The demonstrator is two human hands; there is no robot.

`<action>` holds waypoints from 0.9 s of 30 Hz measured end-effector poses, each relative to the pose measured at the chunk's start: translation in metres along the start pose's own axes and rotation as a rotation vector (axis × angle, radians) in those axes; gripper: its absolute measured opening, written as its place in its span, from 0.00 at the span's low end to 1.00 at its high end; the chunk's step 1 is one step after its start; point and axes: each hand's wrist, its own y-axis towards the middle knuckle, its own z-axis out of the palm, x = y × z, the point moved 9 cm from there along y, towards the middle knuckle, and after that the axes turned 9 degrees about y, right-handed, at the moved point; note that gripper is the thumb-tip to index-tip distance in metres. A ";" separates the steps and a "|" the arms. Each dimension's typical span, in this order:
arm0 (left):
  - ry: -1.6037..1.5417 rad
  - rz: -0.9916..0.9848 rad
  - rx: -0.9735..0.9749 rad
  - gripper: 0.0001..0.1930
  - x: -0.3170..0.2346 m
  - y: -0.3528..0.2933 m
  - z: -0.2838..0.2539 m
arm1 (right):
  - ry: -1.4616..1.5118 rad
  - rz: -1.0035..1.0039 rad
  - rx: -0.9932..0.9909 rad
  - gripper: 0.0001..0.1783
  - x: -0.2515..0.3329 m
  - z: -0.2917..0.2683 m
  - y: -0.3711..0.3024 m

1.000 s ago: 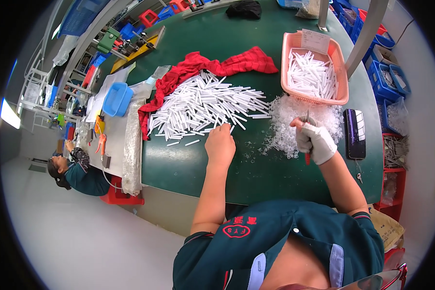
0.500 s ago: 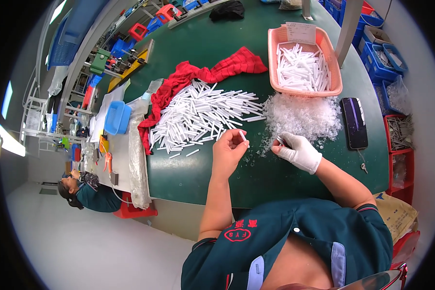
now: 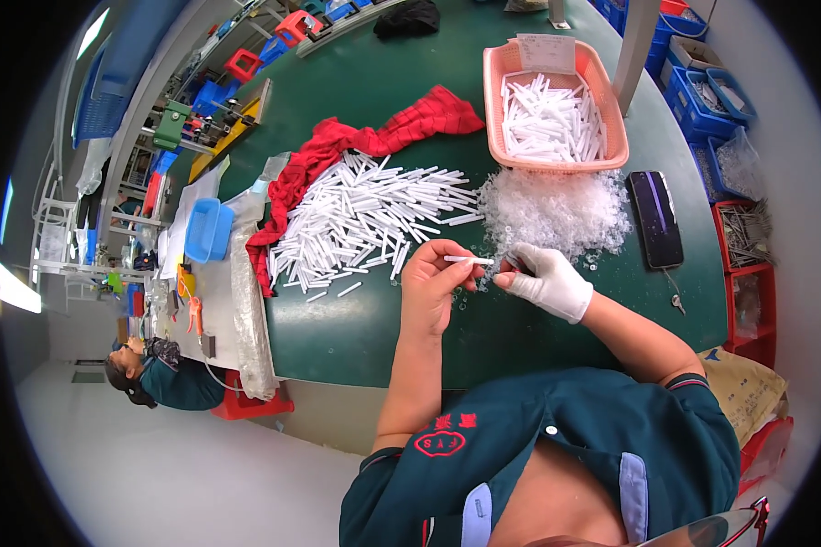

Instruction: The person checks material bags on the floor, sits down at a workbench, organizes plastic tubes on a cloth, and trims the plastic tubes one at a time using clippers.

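Though thin and surely light, the white tube (image 3: 468,261) looks stiff and slick; best pinched mid-length. It sits above the table's (image 3: 356,337) near edge, clamped in the bare left hand (image 3: 436,283). Gloved right hand (image 3: 545,278) pinches a small clear piece at its tip. Behind: tube pile (image 3: 365,219), clear bits (image 3: 556,210), pink basket (image 3: 602,159).

Item in gloved right hand (image 3: 549,281) perhaps tweezers.

Green table (image 3: 538,319), red cloth (image 3: 374,146), white tubes (image 3: 365,219), pink basket (image 3: 611,137), clear bits (image 3: 556,210), black phone (image 3: 655,219), white glove on right hand (image 3: 543,278), blue tray (image 3: 208,230).
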 end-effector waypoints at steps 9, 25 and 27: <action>-0.328 -0.121 0.029 0.07 0.030 -0.005 0.011 | -0.101 -0.126 -0.046 0.19 0.017 -0.001 -0.003; -0.474 -0.162 0.077 0.05 0.042 -0.012 0.024 | -0.339 -0.197 -0.087 0.19 0.036 -0.004 -0.009; -0.469 -0.160 0.063 0.05 0.043 -0.013 0.023 | -0.395 -0.214 -0.095 0.19 0.039 -0.005 -0.009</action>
